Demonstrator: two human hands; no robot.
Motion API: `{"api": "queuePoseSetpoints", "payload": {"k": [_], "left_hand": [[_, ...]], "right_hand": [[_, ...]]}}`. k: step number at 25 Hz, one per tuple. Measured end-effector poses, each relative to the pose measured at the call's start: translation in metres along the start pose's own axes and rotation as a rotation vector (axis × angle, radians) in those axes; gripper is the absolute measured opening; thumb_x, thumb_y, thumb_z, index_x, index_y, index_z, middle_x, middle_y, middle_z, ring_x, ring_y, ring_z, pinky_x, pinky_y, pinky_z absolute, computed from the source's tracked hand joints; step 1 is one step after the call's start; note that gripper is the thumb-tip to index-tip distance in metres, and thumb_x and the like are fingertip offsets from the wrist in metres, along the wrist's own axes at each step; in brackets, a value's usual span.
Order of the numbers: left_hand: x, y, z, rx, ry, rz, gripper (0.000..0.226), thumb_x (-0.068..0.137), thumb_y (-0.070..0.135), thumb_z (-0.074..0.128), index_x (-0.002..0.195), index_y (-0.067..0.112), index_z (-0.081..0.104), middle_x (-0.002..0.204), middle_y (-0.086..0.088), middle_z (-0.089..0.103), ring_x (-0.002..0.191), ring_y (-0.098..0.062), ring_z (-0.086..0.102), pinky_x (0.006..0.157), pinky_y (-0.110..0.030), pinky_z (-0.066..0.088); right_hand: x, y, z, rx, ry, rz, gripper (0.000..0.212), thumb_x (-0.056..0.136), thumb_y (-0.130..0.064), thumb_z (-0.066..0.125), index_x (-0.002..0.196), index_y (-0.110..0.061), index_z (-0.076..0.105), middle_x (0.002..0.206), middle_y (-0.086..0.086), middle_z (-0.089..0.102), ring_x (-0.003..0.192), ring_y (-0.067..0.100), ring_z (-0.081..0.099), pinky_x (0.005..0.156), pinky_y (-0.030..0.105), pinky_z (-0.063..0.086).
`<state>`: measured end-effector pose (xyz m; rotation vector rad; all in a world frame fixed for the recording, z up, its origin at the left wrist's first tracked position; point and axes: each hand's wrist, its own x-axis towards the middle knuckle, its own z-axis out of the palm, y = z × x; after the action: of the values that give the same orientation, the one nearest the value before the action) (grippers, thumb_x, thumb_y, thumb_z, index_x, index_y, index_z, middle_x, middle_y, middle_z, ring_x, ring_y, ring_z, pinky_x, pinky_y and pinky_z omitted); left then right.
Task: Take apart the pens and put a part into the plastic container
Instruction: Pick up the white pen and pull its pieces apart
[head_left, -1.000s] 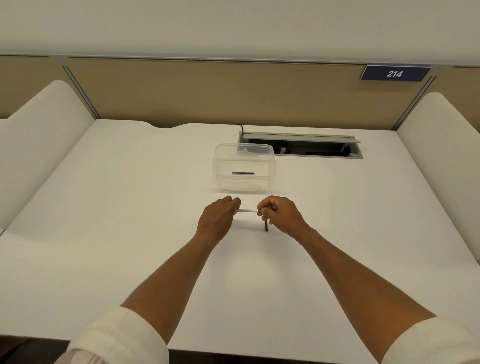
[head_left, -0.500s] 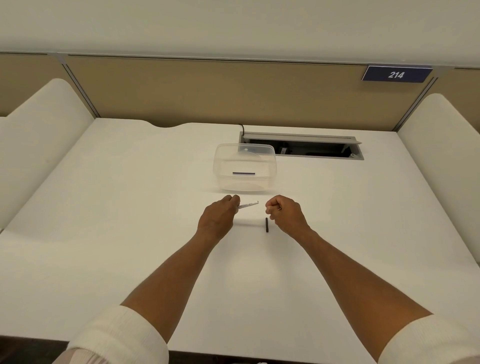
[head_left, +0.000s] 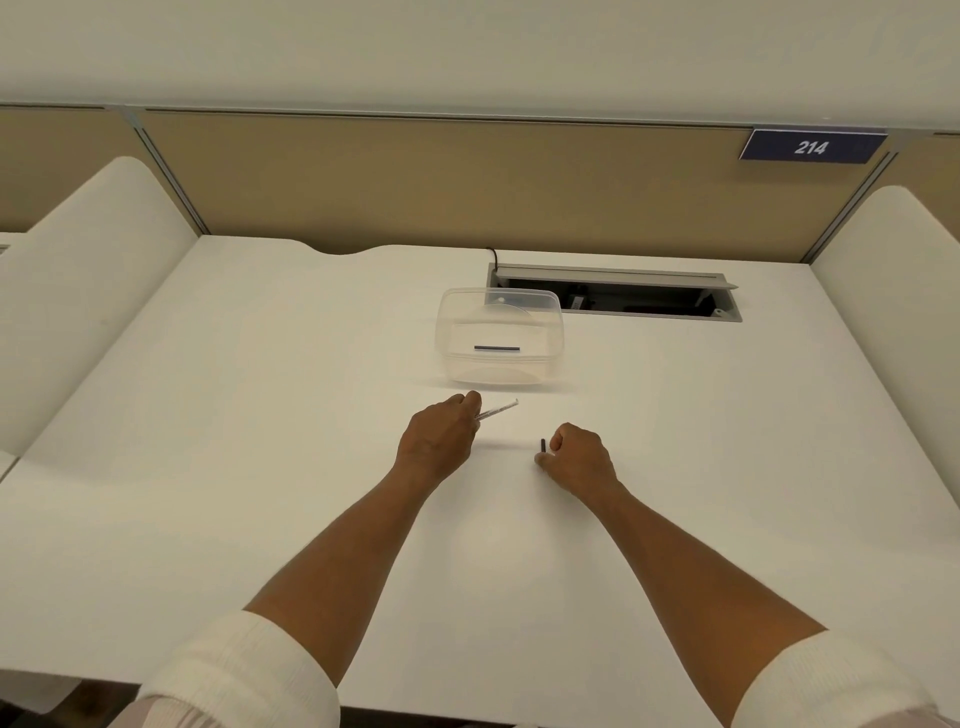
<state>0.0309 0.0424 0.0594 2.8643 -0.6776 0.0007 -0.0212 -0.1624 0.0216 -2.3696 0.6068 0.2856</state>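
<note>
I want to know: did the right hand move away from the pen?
Yes. The right hand pulled back toward the person, away from the plastic container.

The near end of the clear pen barrel is hidden inside the closed left hand; only its far part shows. The right hand is curled, so what its fingers hold, if anything, cannot be told. The small dark piece just left of it is too small to identify, and contact with the hand is unclear. The dark strip in the plastic container is also too small to identify. Both sleeves are cut off by the near edge.
</note>
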Motion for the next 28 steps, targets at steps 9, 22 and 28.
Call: {"api": "queuePoseSetpoints", "payload": {"k": [9,22,28], "left_hand": [[0.003,-0.011,0.005,0.016,-0.033,0.0,0.011,0.097,0.025,0.047,0.1,0.014,0.046,0.09,-0.005,0.061,0.069,-0.034,0.057,0.057,-0.039,0.044],[-0.003,-0.008,0.006,0.047,-0.032,0.026,0.004,0.097,0.02,0.046,0.099,0.016,0.048,0.086,-0.004,0.059,0.066,-0.03,0.054,0.056,-0.037,0.042],[-0.004,0.001,0.004,0.071,-0.02,0.044,0.014,0.095,0.011,0.046,0.104,0.021,0.051,0.086,-0.002,0.057,0.068,-0.028,0.053,0.054,-0.034,0.037]], "right_hand": [[0.005,-0.002,0.011,-0.149,0.047,-0.084,0.009,0.084,-0.011,0.054,0.091,-0.006,0.057,0.096,0.011,0.063,0.082,0.031,0.062,0.065,0.032,0.047],[-0.002,0.001,-0.008,0.014,0.22,-0.228,0.014,0.092,-0.01,0.044,0.096,-0.016,0.056,0.087,0.006,0.06,0.08,0.029,0.057,0.069,0.04,0.049],[-0.007,-0.007,-0.018,0.356,0.235,-0.322,0.023,0.088,-0.004,0.052,0.086,-0.022,0.065,0.081,0.003,0.063,0.074,0.023,0.063,0.07,0.043,0.055]]}}
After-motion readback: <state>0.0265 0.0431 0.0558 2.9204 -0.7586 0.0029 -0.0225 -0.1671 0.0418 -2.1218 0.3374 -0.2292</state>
